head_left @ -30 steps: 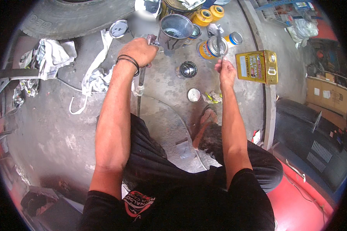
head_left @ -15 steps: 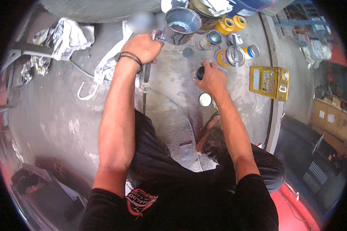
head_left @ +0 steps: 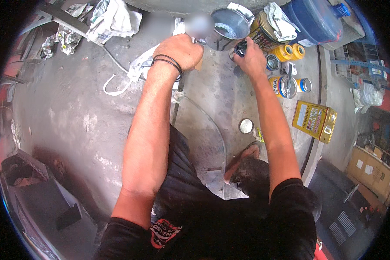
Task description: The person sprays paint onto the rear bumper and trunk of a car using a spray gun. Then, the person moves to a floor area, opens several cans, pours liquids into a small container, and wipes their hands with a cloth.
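Note:
My left hand (head_left: 181,53), with black cords round its wrist, is closed on a spray gun (head_left: 199,40), mostly hidden by my fingers and a blurred patch, with its hose fitting (head_left: 177,96) below. My right hand (head_left: 253,60) grips a small dark open can (head_left: 240,48) by its top, just in front of a grey bucket (head_left: 232,17) with liquid in it. To the right stand an open tin (head_left: 271,63), yellow containers (head_left: 284,53) and a yellow-blue can (head_left: 281,86) with a flat stick (head_left: 289,70) across its top. A white-filled lid (head_left: 246,126) lies nearer me.
A rectangular gold tin (head_left: 313,121) lies at the right beside a long rail (head_left: 320,73). A blue water jug (head_left: 312,19) and large tin (head_left: 262,32) are behind. Crumpled cloths (head_left: 112,21) and a metal frame (head_left: 63,21) are at upper left. A hose (head_left: 208,121) crosses the floor.
My right hand let go of the stick, took hold of the small dark can and carried it up toward the bucket. My left hand stays on the spray gun. The view has shifted.

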Demonstrator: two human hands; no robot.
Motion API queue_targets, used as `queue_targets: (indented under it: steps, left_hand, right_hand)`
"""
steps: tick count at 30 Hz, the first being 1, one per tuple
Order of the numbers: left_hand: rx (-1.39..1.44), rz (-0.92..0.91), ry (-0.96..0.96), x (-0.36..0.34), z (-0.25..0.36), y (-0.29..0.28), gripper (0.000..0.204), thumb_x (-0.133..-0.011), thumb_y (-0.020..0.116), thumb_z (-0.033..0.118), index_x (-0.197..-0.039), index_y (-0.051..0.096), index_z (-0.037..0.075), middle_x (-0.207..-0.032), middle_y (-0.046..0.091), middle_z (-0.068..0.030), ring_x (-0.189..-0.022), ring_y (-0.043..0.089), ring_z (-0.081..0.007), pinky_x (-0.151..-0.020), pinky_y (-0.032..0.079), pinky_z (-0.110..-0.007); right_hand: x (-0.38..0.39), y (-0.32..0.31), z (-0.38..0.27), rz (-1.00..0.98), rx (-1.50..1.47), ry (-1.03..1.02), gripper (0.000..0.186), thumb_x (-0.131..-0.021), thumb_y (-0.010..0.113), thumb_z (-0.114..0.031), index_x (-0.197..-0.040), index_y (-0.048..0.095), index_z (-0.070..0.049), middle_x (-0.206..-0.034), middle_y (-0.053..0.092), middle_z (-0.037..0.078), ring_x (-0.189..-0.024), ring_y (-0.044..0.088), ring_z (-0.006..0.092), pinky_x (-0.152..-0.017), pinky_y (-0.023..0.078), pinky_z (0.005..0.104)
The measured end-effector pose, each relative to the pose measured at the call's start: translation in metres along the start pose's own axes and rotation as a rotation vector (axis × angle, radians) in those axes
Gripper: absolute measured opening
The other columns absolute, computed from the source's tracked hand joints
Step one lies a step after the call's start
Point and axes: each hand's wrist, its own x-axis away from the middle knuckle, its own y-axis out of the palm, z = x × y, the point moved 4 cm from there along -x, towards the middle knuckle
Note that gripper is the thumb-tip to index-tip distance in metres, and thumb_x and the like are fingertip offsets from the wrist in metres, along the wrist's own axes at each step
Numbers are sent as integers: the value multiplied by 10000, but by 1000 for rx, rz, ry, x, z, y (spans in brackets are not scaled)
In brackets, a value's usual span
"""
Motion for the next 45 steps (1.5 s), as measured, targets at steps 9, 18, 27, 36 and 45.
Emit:
queue_targets:
  steps: [9, 18, 27, 36, 45]
  left_hand:
    - [-9, -24, 55, 2, 13, 3, 536, -907, 626, 461, -837, 799, -42, -782, 773, -198, -901, 776, -367, -902, 569, -464]
    - [31, -145, -44, 12, 26, 0, 502, -917, 601, 427, -874, 805, -30, -801, 774, -190, -962, 769, -360, -942, 559, -454]
    - [-34, -48, 25, 1, 7, 20, 583, -928, 648, 474, -1102, 757, -72, -1151, 732, -329, -1133, 710, -467, -1010, 540, -519]
    - [-45, -148, 65, -7, 30, 31, 511, -952, 638, 447, -1008, 772, -43, -926, 781, -232, -1011, 763, -382, -953, 559, -478]
    - [-30, -161, 167, -18, 46, 53, 518, -948, 629, 450, -829, 766, -35, -725, 763, -174, -830, 786, -332, -868, 574, -440]
  right_hand:
    - [78, 0, 31, 483, -500, 226, 955, -827, 909, -290, -1560, 395, 42, -1530, 515, 285, -1384, 530, 434, -1134, 457, 499]
    - [73, 30, 87, 663, -351, 454, 1005, -734, 956, -306, -1494, 433, 94, -1482, 534, 318, -1399, 524, 447, -1162, 440, 473]
    - [75, 15, 94, 556, -382, 543, 936, -704, 941, -335, -1443, 517, 52, -1365, 635, 275, -1273, 629, 431, -1093, 488, 472]
    - [176, 19, 53, 532, -596, 391, 876, -724, 941, -244, -1450, 543, 42, -1362, 672, 237, -1261, 667, 367, -1077, 518, 418]
    - [207, 22, 50, 338, -707, 557, 1000, -742, 977, -233, -1565, 449, -21, -1432, 638, 186, -985, 703, 231, -864, 575, 348]
